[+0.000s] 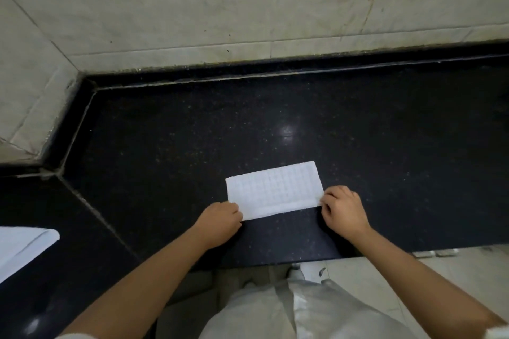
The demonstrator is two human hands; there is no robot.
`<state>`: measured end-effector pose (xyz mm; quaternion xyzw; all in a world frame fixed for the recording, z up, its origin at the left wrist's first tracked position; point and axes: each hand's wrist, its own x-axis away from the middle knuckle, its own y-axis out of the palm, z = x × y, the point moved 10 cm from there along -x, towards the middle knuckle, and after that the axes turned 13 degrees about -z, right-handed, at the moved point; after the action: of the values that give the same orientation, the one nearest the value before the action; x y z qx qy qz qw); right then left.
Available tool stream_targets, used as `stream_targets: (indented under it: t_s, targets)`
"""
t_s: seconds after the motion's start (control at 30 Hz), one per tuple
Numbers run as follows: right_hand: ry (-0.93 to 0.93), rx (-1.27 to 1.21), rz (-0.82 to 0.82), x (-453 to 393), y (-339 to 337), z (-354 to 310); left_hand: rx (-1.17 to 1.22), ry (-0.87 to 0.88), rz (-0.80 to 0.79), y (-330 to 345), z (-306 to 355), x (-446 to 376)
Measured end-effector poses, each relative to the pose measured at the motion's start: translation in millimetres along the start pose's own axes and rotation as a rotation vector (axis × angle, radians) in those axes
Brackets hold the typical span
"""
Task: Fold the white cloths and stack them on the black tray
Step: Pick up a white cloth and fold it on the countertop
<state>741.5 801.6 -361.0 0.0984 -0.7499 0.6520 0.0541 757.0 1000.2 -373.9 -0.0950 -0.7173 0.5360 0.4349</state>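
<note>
A white cloth (274,190) with a faint grid texture lies folded into a long rectangle on the black speckled counter (385,146), near its front edge. My left hand (220,220) pinches the cloth's near left corner with curled fingers. My right hand (343,208) pinches the near right corner the same way. More white cloth (22,248) lies at the far left edge of the view, partly cut off. The black tray is not plainly visible.
A pale tiled wall (248,8) rises behind the counter and angles round at the left. The counter's front edge runs just below my hands, with a light floor (454,270) and my white clothing beneath it.
</note>
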Motion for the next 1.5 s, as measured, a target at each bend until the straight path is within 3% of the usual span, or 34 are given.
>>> stream_targets:
  t_s: [0.1,0.23,0.37,0.47,0.57,0.63,0.77,0.93,1.0,1.1,1.3,1.5]
  targets:
    - [0.234,-0.193,-0.012,2,-7,16,0.048,-0.030,0.105,2,-8,0]
    - [0.496,-0.063,-0.213,1,8,23,0.252,-0.231,0.217,-11,-28,1]
    - [0.573,-0.142,-0.307,-4,21,23,0.387,-0.374,-0.066,17,-35,-10]
    - [0.594,-0.250,-0.332,-5,18,23,0.410,-0.391,-0.128,32,-35,-12]
    - [0.537,-0.476,-0.246,-9,11,20,0.416,-0.395,-0.129,36,-37,-10]
    - [0.473,-0.603,-0.095,-13,-4,13,0.431,-0.391,-0.117,37,-37,-9]
    - [0.258,-0.637,0.121,-17,-44,-32,0.478,-0.397,-0.098,35,-38,-6]
    - [-0.170,-0.404,0.068,-27,-45,-141,0.502,-0.465,-0.026,32,-51,23]
    - [-0.189,-0.220,-0.016,-33,-26,-169,0.517,-0.520,-0.037,38,-61,41]
    - [-0.201,-0.133,-0.167,-44,10,-185,0.534,-0.583,-0.056,47,-69,63]
    - [-0.301,-0.012,-0.147,-42,24,-193,0.563,-0.631,-0.079,59,-69,83]
    - [-0.461,0.019,-0.068,-28,17,-196,0.544,-0.566,0.016,45,-61,75]
